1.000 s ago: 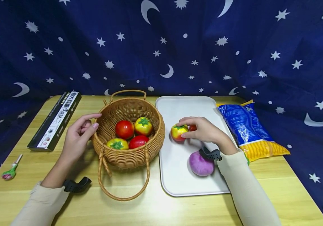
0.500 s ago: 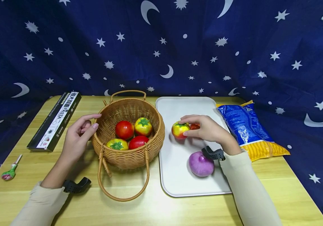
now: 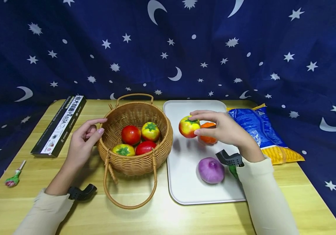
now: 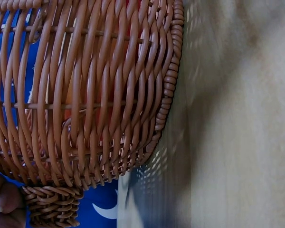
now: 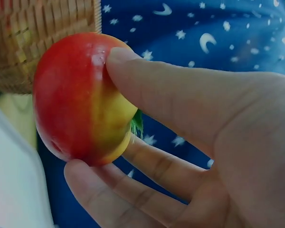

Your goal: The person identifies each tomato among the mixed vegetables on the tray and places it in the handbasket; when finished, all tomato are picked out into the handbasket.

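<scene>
My right hand (image 3: pixel 226 130) pinches a red-and-yellow tomato (image 3: pixel 189 126) with green leaves, raised over the white tray (image 3: pixel 182 186). In the right wrist view, the thumb lies on one side of the tomato (image 5: pixel 80 99) and the fingertips are on the other. My left hand (image 3: pixel 83 140) is at the left rim of the wicker basket (image 3: pixel 137 164), with index finger and thumb fairly straight and their tips right at the rim. Inside lie a red tomato (image 3: pixel 131 134), a red fruit (image 3: pixel 145 148) and two yellow tomatoes with green leaves. The left wrist view shows the basket's woven side (image 4: pixel 95 85).
On the tray are an orange vegetable (image 3: pixel 208 138), partly behind my right hand, a purple onion (image 3: pixel 211 170) and something green under the wrist. A blue-and-yellow bag (image 3: pixel 259 130) lies to the right. Leftward are a pasta box (image 3: pixel 58 125) and a lollipop (image 3: pixel 13 178).
My right hand has lifted the tomato off the tray and drawn slightly right, uncovering more of the orange vegetable. The left hand and basket have stayed in place.
</scene>
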`<act>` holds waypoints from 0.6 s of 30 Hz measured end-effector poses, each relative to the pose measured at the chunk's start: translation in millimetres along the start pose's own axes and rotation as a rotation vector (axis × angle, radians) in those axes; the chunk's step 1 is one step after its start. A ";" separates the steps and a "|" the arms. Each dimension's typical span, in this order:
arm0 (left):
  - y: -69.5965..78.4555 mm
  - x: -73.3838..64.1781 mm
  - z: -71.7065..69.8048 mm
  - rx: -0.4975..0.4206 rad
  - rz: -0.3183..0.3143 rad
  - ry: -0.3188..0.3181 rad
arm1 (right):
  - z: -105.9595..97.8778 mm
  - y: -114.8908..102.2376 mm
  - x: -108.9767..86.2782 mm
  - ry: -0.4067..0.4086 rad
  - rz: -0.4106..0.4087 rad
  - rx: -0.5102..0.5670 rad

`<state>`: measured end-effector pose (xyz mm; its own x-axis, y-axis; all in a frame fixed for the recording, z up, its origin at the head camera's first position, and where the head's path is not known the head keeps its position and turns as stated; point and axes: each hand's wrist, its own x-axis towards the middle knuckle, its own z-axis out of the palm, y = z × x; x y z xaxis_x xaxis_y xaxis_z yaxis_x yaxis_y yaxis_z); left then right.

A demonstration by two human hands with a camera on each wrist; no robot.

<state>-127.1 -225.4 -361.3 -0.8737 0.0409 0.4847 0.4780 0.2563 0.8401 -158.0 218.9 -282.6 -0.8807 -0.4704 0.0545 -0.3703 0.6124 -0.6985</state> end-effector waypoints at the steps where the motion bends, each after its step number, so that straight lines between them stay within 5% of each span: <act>1: 0.0 0.0 0.2 0.002 0.000 0.001 | -2.2 -4.8 0.1 0.002 -0.009 -0.005; 8: 0.4 0.5 0.5 -0.001 -0.001 0.004 | -17.5 -37.0 6.7 -0.012 -0.143 -0.056; 18: 2.0 -0.6 0.7 0.004 -0.009 0.004 | -13.4 -80.2 34.0 -0.160 -0.264 0.026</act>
<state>-125.7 -224.2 -360.0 -0.8776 0.0351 0.4781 0.4698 0.2609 0.8433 -162.2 162.3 -215.1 -0.6965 -0.7065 0.1254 -0.5711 0.4400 -0.6930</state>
